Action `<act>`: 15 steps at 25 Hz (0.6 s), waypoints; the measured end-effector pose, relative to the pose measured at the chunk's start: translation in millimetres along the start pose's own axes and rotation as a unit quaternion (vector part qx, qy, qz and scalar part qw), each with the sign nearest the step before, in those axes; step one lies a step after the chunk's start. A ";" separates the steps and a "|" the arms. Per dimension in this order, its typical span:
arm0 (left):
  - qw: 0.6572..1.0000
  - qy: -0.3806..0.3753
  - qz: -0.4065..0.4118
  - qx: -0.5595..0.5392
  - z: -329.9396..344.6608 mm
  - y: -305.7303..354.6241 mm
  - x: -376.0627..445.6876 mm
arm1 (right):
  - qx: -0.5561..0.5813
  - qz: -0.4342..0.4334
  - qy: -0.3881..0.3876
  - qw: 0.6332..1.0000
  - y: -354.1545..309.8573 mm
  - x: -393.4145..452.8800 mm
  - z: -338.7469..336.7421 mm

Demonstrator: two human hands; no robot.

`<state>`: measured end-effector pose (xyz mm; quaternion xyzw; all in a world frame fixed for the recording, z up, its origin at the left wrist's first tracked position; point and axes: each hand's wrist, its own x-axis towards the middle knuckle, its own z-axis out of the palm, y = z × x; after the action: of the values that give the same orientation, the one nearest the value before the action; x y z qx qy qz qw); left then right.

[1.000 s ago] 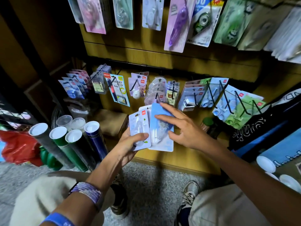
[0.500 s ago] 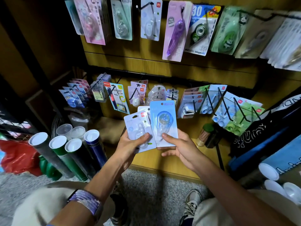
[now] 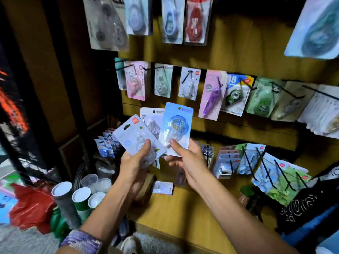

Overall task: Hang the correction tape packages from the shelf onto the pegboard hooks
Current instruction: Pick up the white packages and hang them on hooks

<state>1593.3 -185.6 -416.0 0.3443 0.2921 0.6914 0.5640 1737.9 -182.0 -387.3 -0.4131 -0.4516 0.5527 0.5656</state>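
A: Where was the blue pkg (image 3: pixel 176 128)?

B: In the right hand (image 3: pixel 185 158), thumb pinching its lower edge, card upright, held in front of the pegboard (image 3: pixel 238 52) just below the middle row of hung packs. The left hand (image 3: pixel 134 162) gripped a white pkg (image 3: pixel 136 138), tilted left, w/ a second pale card (image 3: pixel 152 119) fanned behind it. So both hands were closed on cards, neither free.

A: How would it handle?

B: Light, I'd judge. Thin card backing w/ a clear blister bubble, stiff enough to stay flat but prob. bendy at the corners. The blister looked slick, so better to pinch the card edge low, as it was, leaving the punched hole at the top clear for the hook.

A: Room to move?

B: Tight-ish. Black hooks (image 3: pixel 187 76) stuck outward across the middle row, most carrying packs already, e.g. the purple pkg (image 3: pixel 212 94) right of the blue one. Lower-row hooks (image 3: pixel 264 162) jutted out near the right forearm; a snag risk, I'd say. One more small pkg (image 3: pixel 163 187) lay on the wooden shelf (image 3: pixel 183 213) below the hands. Tubes w/ white caps (image 3: pixel 80 195) stood at lower left, well apart.
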 end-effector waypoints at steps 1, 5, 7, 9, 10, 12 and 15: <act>1.000 -0.013 -0.010 -0.003 -2.1 9.2 5.5 | -0.005 -0.010 -0.002 1.000 -5.1 4.9 6.7; 1.000 -0.018 0.013 0.013 -8.8 34.2 16.0 | -0.026 -0.010 -0.012 1.000 -18.1 16.1 24.7; 0.999 0.014 0.030 0.018 -7.5 40.2 18.8 | -0.006 -0.006 -0.005 1.000 -22.6 21.7 26.2; 0.997 0.061 0.045 0.011 -8.1 46.6 22.7 | -0.043 -0.017 0.005 0.999 -27.7 29.7 24.2; 0.996 0.074 0.048 0.005 -9.2 50.2 24.6 | -0.067 -0.021 0.005 0.998 -30.8 33.2 23.4; 0.995 0.090 0.049 -0.001 -14.2 56.1 27.1 | -0.108 -0.027 0.001 0.994 -36.0 37.1 23.1; 0.995 0.091 0.042 0.001 -20.0 59.0 26.2 | -0.127 -0.036 -0.006 0.991 -41.1 34.7 25.8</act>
<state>1539.7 -171.6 -377.3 0.2923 0.3283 0.7429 0.5048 1722.6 -150.1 -339.2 -0.4616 -0.5361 0.4732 0.5250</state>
